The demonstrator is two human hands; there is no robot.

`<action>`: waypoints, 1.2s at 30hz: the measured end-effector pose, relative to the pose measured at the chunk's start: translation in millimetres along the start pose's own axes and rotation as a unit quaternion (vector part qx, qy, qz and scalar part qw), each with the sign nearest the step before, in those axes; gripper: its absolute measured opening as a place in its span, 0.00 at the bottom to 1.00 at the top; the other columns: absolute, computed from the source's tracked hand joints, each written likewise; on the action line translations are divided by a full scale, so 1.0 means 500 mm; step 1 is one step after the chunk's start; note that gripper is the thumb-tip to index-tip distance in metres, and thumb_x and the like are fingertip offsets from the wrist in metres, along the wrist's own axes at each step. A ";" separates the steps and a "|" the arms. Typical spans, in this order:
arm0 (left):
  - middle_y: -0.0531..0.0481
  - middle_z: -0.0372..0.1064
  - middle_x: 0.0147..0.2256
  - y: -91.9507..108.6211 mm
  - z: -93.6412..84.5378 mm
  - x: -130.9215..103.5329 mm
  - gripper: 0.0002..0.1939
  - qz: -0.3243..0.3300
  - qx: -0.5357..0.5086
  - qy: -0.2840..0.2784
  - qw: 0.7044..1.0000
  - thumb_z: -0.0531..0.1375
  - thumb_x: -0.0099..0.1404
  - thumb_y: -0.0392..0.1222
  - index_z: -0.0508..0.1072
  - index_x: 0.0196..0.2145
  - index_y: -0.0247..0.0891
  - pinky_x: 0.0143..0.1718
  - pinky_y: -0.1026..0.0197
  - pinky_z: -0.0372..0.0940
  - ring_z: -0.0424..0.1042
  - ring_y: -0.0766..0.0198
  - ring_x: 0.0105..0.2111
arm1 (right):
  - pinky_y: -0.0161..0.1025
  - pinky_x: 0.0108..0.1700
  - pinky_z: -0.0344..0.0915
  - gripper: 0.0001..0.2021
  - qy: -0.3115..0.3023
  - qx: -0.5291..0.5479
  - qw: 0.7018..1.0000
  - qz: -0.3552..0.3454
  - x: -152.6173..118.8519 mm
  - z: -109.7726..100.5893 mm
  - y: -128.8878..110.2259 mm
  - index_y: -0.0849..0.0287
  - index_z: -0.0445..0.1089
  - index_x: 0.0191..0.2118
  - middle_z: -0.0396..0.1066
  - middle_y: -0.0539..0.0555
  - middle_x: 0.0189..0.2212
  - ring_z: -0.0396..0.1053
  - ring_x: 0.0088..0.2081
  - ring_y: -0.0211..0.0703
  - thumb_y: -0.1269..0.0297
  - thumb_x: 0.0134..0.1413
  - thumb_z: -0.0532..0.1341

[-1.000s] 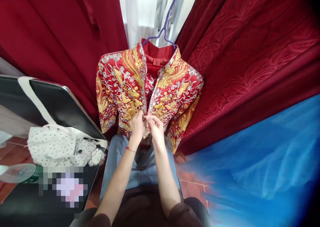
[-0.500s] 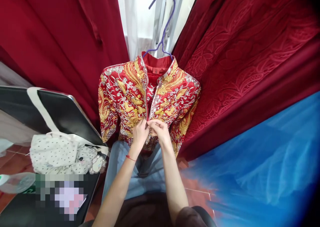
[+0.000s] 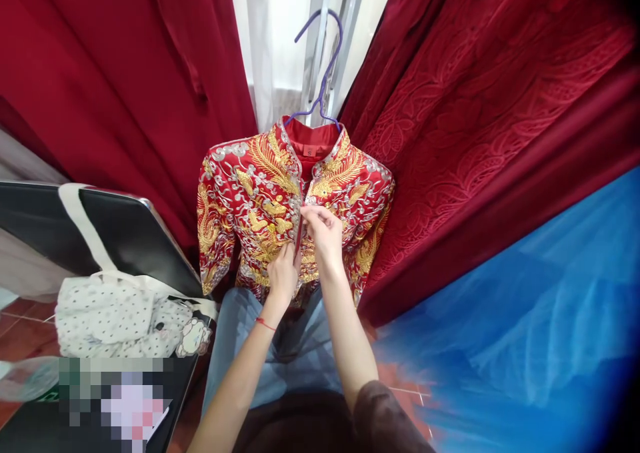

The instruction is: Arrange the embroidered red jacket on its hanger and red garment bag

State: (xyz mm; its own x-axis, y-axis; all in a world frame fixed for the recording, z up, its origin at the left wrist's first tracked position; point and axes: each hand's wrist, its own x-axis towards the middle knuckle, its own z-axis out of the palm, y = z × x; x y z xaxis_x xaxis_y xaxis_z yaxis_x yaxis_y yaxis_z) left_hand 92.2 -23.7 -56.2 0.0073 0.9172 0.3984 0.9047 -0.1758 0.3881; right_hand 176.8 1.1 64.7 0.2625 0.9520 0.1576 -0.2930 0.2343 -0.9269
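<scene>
A red jacket point(image 3: 270, 220) with gold and silver embroidery hangs on a purple hanger point(image 3: 330, 60), its collar open at the top. My right hand point(image 3: 324, 230) pinches at the front zipper, about mid-chest; the zipper pull itself is hidden by the fingertips. Lower down, my left hand point(image 3: 284, 273) grips the jacket's front edge beside the opening. Above my right hand the two front edges part slightly toward the collar.
Dark red garments point(image 3: 200, 53) hang on both sides, and blue tulle point(image 3: 525, 306) spreads at the right. At the left, a black chair point(image 3: 125, 226) holds a white dotted bag point(image 3: 105, 313). A clear bottle point(image 3: 30, 380) lies near it.
My right hand has moved up along the jacket's front, away from my left hand, which has dropped slightly. The front gap above has narrowed. The jacket and hanger appear slightly lower in view.
</scene>
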 end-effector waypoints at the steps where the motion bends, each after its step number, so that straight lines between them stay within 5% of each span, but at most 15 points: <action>1: 0.44 0.77 0.39 0.001 0.001 0.001 0.10 0.001 0.000 0.001 1.000 0.52 0.73 0.41 0.73 0.43 0.38 0.31 0.61 0.61 0.78 0.57 0.35 | 0.33 0.24 0.45 0.08 0.004 0.001 1.000 -0.005 0.009 0.005 -0.005 0.57 0.75 0.27 0.63 0.44 0.19 0.48 0.19 0.30 0.58 0.42 0.67; 11: 0.44 0.76 0.39 0.003 0.003 -0.004 0.11 0.004 -0.001 0.002 1.000 0.51 0.74 0.42 0.73 0.42 0.37 0.29 0.61 0.59 0.78 0.57 0.35 | 0.33 0.23 0.47 0.07 0.030 0.012 0.998 -0.051 0.076 0.052 -0.057 0.58 0.72 0.28 0.63 0.43 0.19 0.50 0.19 0.29 0.61 0.44 0.65; 23: 0.48 0.75 0.35 -0.005 0.003 -0.015 0.09 0.014 -0.052 0.012 0.998 0.53 0.74 0.42 0.70 0.36 0.39 0.30 0.61 0.56 0.76 0.60 0.33 | 0.34 0.19 0.48 0.11 -0.052 -0.083 0.994 -0.046 0.076 0.008 -0.049 0.57 0.73 0.30 0.66 0.44 0.20 0.50 0.15 0.28 0.54 0.48 0.66; 28: 0.49 0.74 0.35 -0.007 -0.003 -0.020 0.08 0.017 -0.071 0.007 0.997 0.55 0.73 0.41 0.69 0.36 0.40 0.30 0.62 0.56 0.75 0.61 0.32 | 0.34 0.22 0.49 0.19 -0.042 -0.180 0.982 -0.050 0.095 -0.006 -0.040 0.56 0.65 0.22 0.59 0.43 0.15 0.50 0.17 0.31 0.46 0.48 0.66; 31: 0.49 0.74 0.35 -0.008 -0.002 -0.018 0.07 0.017 -0.068 0.006 0.998 0.54 0.73 0.41 0.70 0.37 0.40 0.31 0.62 0.56 0.75 0.61 0.33 | 0.35 0.27 0.53 0.24 0.016 -0.337 0.937 -0.093 0.098 -0.007 -0.040 0.56 0.62 0.18 0.62 0.46 0.16 0.56 0.21 0.34 0.43 0.52 0.64; 36: 0.47 0.75 0.36 -0.005 0.005 -0.009 0.10 -0.003 -0.053 -0.008 0.999 0.52 0.74 0.43 0.70 0.37 0.40 0.30 0.62 0.56 0.75 0.61 0.33 | 0.40 0.36 0.61 0.21 0.084 -0.609 0.783 -0.095 0.092 0.020 -0.058 0.59 0.72 0.27 0.74 0.57 0.27 0.70 0.32 0.46 0.46 0.61 0.59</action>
State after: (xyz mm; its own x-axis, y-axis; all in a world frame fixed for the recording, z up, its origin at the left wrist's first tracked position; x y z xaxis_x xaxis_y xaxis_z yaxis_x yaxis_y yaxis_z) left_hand 90.8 -26.7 -61.1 0.0093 0.9240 0.3823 0.8541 -0.2061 0.4776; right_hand 188.2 39.8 102.3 0.3410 0.8596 0.3804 0.8336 -0.0895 -0.5451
